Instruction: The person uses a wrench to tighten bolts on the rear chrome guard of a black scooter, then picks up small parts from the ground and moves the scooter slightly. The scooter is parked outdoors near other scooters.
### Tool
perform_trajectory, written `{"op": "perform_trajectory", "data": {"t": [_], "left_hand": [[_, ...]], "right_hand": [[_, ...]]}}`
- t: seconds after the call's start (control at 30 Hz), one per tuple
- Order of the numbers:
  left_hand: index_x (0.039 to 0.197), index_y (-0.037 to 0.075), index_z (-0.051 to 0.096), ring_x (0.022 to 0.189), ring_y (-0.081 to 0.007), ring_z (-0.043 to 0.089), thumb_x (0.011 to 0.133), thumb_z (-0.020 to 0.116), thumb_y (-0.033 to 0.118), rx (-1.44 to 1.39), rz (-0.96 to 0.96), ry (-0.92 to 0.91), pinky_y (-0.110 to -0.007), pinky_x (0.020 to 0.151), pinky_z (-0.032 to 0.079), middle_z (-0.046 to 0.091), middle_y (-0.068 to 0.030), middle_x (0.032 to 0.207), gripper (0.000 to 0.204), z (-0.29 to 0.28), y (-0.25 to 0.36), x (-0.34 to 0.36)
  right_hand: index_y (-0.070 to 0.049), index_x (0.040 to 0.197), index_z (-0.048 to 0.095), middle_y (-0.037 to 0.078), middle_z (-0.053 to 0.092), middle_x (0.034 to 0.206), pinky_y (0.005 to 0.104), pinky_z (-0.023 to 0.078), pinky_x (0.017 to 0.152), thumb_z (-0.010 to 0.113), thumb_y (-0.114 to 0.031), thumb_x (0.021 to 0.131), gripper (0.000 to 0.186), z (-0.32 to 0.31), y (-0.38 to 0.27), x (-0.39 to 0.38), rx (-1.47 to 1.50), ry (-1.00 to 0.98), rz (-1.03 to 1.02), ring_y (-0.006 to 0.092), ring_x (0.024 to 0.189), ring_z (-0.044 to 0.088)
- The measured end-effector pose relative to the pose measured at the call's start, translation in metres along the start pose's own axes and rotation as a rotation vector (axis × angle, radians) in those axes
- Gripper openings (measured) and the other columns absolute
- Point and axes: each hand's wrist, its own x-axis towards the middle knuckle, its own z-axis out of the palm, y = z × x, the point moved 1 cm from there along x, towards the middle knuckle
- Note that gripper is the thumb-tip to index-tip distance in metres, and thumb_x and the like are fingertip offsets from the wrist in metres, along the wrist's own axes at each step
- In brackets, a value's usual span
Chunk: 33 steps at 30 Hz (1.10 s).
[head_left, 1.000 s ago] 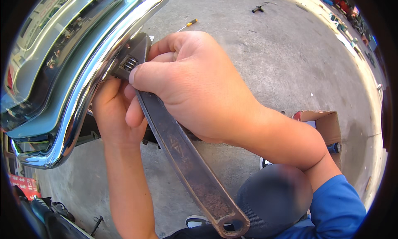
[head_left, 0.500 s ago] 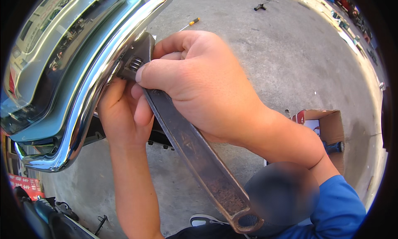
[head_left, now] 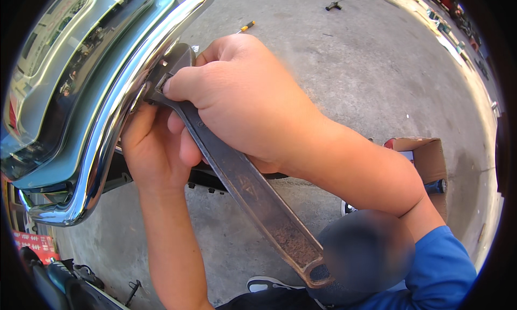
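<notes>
My right hand [head_left: 237, 89] is closed around the upper end of a large, worn adjustable wrench [head_left: 247, 194], with the thumb pressed on its adjusting screw. The wrench's head sits against the underside of a curved chrome bar [head_left: 111, 121], and its handle slants down to the lower right. Behind the wrench, my left hand [head_left: 159, 162] is raised, palm up, with curled fingers close beneath the wrench head. Its fingertips are partly hidden, so what they hold I cannot make out. What lies between the jaws is hidden too.
The chrome bar edges a light-blue vehicle body with a glossy lamp cover [head_left: 81, 68]. On the concrete floor lie a yellow-handled screwdriver [head_left: 247, 26] and a black T-shaped tool [head_left: 335, 5]. An open cardboard box [head_left: 431, 154] stands at right; a dark two-wheeler [head_left: 67, 286] is lower left.
My right thumb has shifted onto the adjusting screw, which showed beside it before. The wrench and both hands have moved slightly left in view.
</notes>
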Motion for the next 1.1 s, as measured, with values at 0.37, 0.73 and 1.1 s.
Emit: {"op": "perform_trajectory", "data": {"t": [0.37, 0.73, 1.1], "left_hand": [[0.134, -0.001, 0.06, 0.114, -0.0233, 0.067, 0.11, 0.044, 0.016, 0.01, 0.052, 0.048, -0.039, 0.1, 0.054, 0.068, -0.0148, 0.127, 0.033, 0.001, -0.001, 0.0], [0.133, 0.003, 0.063, 0.115, -0.0252, 0.066, 0.105, 0.06, 0.008, 0.174, 0.198, 0.085, -0.04, 0.096, 0.056, 0.068, -0.0139, 0.13, 0.028, 0.016, -0.01, 0.007], [0.137, 0.001, 0.06, 0.115, -0.0247, 0.065, 0.109, 0.053, 0.011, 0.266, 0.254, 0.066, -0.041, 0.101, 0.054, 0.067, -0.0142, 0.13, 0.031, 0.026, -0.014, 0.003]], "right_hand": [[0.009, 0.084, 0.065, 0.015, 0.068, 0.073, 0.0317, 0.051, 0.048, 0.062, -0.01, 0.092, 0.021, 0.016, -0.017, -0.003, -0.032, 0.05, 0.042, 0.0181, 0.048, 0.062], [0.017, 0.099, 0.058, 0.023, 0.067, 0.08, 0.0237, 0.044, 0.037, 0.052, -0.005, 0.101, 0.023, -0.085, 0.005, 0.101, 0.501, -0.738, 0.444, 0.0154, 0.046, 0.057], [0.006, 0.079, 0.067, 0.011, 0.067, 0.065, 0.0263, 0.048, 0.042, 0.064, -0.016, 0.092, 0.026, -0.06, 0.006, 0.038, -0.164, -0.263, 0.077, 0.0138, 0.044, 0.061]]}}
